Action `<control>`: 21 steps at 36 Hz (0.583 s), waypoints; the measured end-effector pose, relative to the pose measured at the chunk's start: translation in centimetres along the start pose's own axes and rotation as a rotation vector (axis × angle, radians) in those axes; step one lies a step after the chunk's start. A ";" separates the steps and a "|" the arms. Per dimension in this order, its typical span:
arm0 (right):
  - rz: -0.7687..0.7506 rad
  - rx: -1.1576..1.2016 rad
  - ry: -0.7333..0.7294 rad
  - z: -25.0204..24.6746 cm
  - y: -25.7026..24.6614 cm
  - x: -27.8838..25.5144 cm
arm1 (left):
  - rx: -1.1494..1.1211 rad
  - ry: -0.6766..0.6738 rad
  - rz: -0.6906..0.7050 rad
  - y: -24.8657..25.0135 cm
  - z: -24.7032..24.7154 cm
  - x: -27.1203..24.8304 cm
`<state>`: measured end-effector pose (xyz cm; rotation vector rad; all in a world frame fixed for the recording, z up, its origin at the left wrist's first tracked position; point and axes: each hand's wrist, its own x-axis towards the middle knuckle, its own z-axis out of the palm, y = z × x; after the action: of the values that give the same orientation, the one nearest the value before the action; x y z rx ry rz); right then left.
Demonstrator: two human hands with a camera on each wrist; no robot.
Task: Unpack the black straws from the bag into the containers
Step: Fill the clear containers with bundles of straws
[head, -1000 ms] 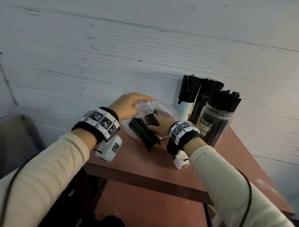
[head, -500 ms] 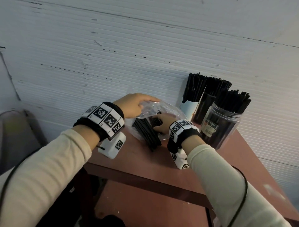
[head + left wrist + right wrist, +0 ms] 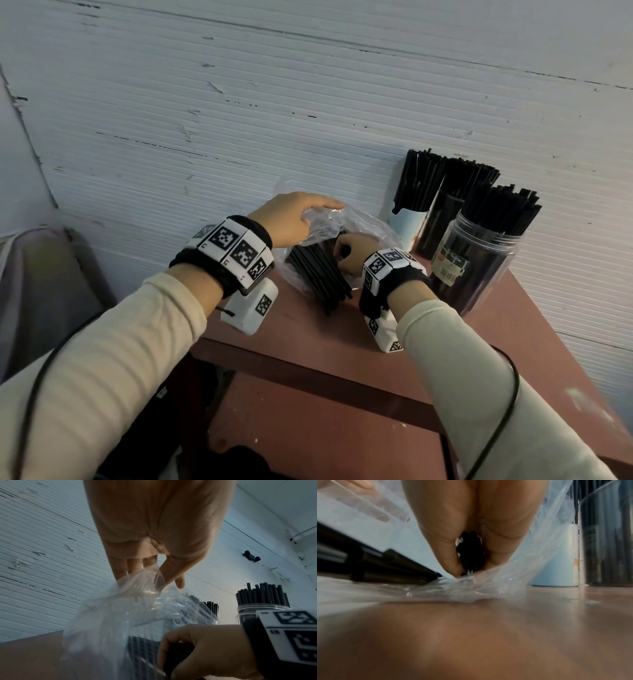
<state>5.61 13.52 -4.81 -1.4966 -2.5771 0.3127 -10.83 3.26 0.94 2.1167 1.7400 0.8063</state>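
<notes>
A clear plastic bag (image 3: 363, 222) lies on the brown table (image 3: 479, 342) with a pile of black straws (image 3: 318, 274) spilling out of its mouth. My left hand (image 3: 294, 219) pinches the bag's upper edge (image 3: 145, 582) between thumb and fingers and holds it up. My right hand (image 3: 349, 250) reaches into the bag and grips a bundle of black straws (image 3: 471, 550), whose ends show between its thumb and fingers. At the back right stand a clear jar (image 3: 476, 260), a black container (image 3: 442, 219) and a light blue cup (image 3: 407, 222), all packed with upright straws.
A white ribbed wall (image 3: 308, 120) rises right behind the table. A grey chair back (image 3: 44, 291) stands at the left. The table's front edge (image 3: 308, 370) runs below my wrists, with a lower shelf (image 3: 325, 428) under it.
My right hand has closed round a bundle of straws inside the bag. The left hand keeps the bag's edge raised. The head view has shifted slightly.
</notes>
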 end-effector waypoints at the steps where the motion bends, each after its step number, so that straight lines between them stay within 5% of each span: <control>1: -0.002 0.002 0.009 0.0 0.1 0.0 | 0.007 0.005 0.000 0.0 0.0 -0.1; 21: -0.012 0.025 0.015 -0.5 -0.7 -1.3 | 0.019 -0.066 0.010 0.5 -0.7 -0.1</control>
<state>5.81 12.09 -4.20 -1.4682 -2.5600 0.3295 -10.85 2.91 1.75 2.1406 1.7116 0.7163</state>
